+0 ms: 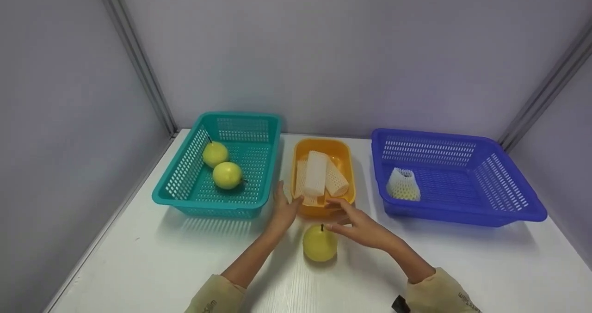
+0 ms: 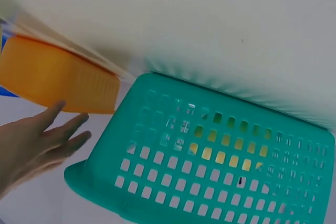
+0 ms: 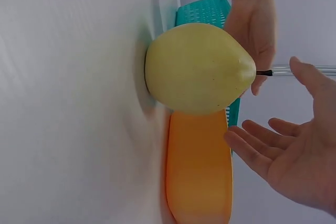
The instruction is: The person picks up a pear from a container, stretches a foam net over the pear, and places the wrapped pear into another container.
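A yellow pear [image 1: 320, 243] stands upright on the white table, stem up, between the forearms. My left hand [image 1: 284, 210] is by the near left corner of the orange basket [image 1: 350, 165], fingers extended and nothing in them. Just above and right of the pear, my right hand [image 1: 358, 225] hovers with spread, relaxed fingers near the basket's front rim. In the right wrist view, that hand [image 3: 294, 150] is apart from the pear [image 3: 197, 69]. Several white foam net sleeves [image 1: 316, 174] lie in the orange basket.
At the left, a teal basket [image 1: 273, 165] holds two bare pears [image 1: 227, 175]. A blue basket [image 1: 462, 213] on the right contains a pear in a foam net [image 1: 403, 185]. Grey wall panels [image 1: 323, 63] enclose the table [image 1: 138, 257] behind and at both sides.
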Motion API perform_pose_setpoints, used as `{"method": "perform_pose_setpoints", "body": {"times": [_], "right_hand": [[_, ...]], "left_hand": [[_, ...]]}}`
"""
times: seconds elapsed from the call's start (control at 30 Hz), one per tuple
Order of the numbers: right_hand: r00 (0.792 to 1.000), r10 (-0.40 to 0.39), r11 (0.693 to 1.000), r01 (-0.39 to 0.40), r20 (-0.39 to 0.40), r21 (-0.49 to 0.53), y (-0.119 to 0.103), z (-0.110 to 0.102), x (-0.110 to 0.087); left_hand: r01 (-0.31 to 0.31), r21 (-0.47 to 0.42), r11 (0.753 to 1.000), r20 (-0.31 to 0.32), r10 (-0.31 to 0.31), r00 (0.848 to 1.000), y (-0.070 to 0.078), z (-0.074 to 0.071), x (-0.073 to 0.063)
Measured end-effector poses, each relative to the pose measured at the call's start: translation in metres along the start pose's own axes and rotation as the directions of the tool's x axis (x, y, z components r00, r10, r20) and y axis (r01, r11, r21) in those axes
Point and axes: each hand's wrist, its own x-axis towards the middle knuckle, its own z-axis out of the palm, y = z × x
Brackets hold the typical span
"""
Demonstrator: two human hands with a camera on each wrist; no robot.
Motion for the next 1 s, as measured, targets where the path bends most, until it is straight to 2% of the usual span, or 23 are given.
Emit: {"method": "perform_pose_setpoints", "body": {"times": [0.1,0.17,0.3,0.4,0.5,0.63,0.77,0.87,1.0], "right_hand": [[0.998,-0.013,1.0,0.013,-0.057,0.007,-0.006,0.0,0.004],[0.995,-0.029,1.0,0.03,-0.099,0.009,-0.001,0.0,0.009],[0.978,-0.085,0.996,0.089,-0.188,0.008,0.017,0.001,0.022],[0.968,-0.075,0.997,0.073,-0.24,-0.016,0.017,0.002,0.03],[0.954,-0.061,0.997,0.042,-0.295,-0.069,0.017,0.002,0.037],[0.929,-0.024,0.997,-0.006,-0.368,-0.08,0.016,0.001,0.047],[0.912,0.012,0.996,-0.047,-0.41,-0.076,0.016,-0.001,0.057],[0.908,0.018,0.991,-0.073,-0.418,-0.116,0.018,-0.002,0.063],[0.917,0.039,0.979,-0.115,-0.396,-0.171,0.022,-0.002,0.069]], "left_hand": [[0.075,-0.088,0.993,-0.037,-0.078,0.996,-0.001,0.002,0.009],[0.116,-0.117,0.986,-0.039,-0.121,0.992,-0.001,0.003,0.015],[0.2,-0.154,0.968,-0.006,-0.204,0.979,-0.004,0.004,0.023],[0.262,-0.16,0.952,0.036,-0.26,0.965,-0.008,0.003,0.026],[0.265,-0.186,0.946,0.066,-0.257,0.964,-0.013,0.003,0.028],[0.241,-0.253,0.937,0.097,-0.223,0.97,-0.018,0.002,0.03],[0.271,-0.259,0.927,0.107,-0.251,0.962,-0.019,0.001,0.032],[0.299,-0.262,0.918,0.116,-0.278,0.954,-0.018,0.001,0.033],[0.325,-0.269,0.907,0.122,-0.303,0.945,-0.017,0.002,0.031]]}}
